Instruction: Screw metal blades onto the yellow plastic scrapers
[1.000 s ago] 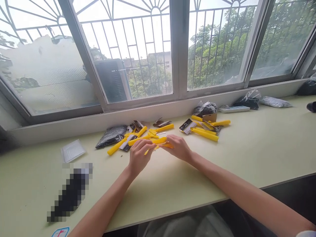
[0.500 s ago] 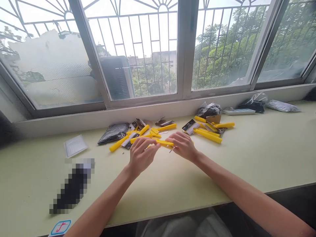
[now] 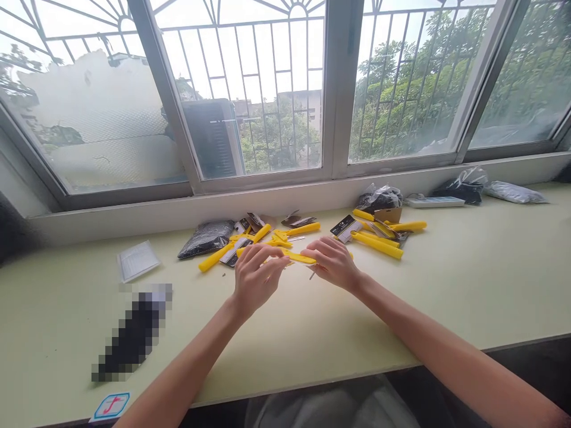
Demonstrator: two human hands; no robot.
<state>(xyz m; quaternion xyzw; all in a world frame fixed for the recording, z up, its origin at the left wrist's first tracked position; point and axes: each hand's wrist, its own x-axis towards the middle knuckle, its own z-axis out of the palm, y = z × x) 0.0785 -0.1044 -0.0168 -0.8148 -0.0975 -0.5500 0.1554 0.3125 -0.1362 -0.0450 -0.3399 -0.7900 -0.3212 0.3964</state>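
Both hands meet over the near side of the table, holding one long yellow plastic tool [image 3: 300,257] level between them. My left hand [image 3: 257,270] is closed around its left part, fingers on top and thumb at the near side. The other end is gripped by my right hand [image 3: 332,261], whose curled fingers hide much of it. A thin grey metal piece [image 3: 312,275] pokes out below the right fingers. The tool's exact kind cannot be made out. Just beyond my hands lie several similar yellow-handled tools [image 3: 216,258] with black cardboard labels [image 3: 236,252].
To the right is another pile of yellow-handled tools [image 3: 377,244]. A black plastic packet [image 3: 206,239] and a clear flat packet [image 3: 139,261] lie left. Black bags [image 3: 379,197], a white box [image 3: 435,202] and a white packet [image 3: 513,192] line the sill. A blurred dark item [image 3: 131,339] lies front left.
The yellow tool has tilted slightly between my hands, its right end a little lower. My grip stays on it; the view has shifted slightly.
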